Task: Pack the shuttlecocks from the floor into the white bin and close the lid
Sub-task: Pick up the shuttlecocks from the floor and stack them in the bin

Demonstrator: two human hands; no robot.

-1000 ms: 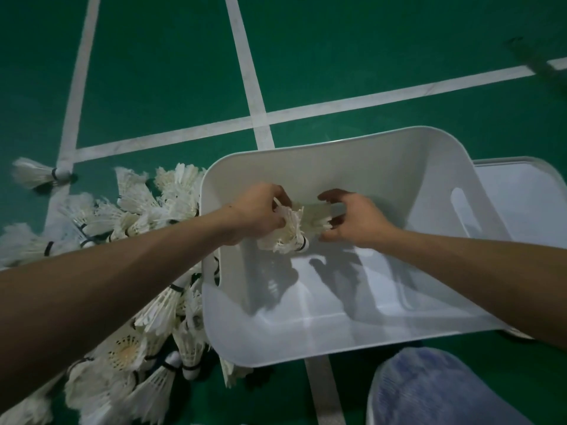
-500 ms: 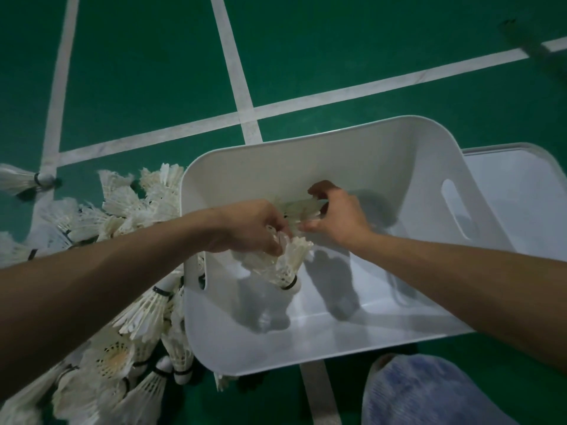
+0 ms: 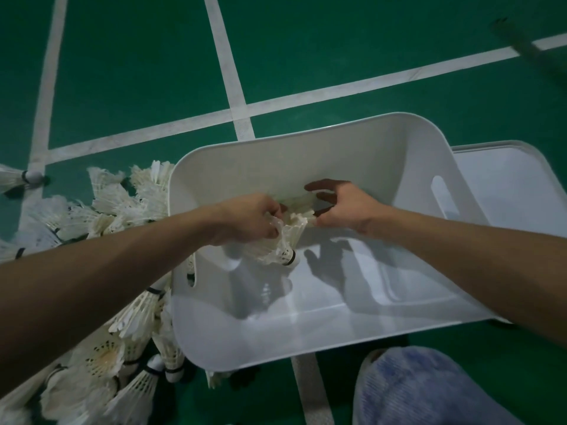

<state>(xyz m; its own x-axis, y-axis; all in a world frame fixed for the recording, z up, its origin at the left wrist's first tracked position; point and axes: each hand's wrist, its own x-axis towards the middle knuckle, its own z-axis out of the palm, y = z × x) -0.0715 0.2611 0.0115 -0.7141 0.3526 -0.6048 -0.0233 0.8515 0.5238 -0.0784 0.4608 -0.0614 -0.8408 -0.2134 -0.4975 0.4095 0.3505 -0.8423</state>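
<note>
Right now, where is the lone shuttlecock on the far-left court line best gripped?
Pinch the lone shuttlecock by its banded cork end, coming from above: it lies on its side, cork pointing right, apart from the pile; the feathers would probably bend.

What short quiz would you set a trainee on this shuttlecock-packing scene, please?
1. True or false: the lid is already on the bin.
2. Which grips the bunch of shuttlecocks above the bin? A) the left hand B) the other hand C) neither
3. Fill in: the pile on the floor lies on the person's ____ of the bin.
Key: 1 false, the lid lies beside the bin; 2 A; 3 left.
</note>
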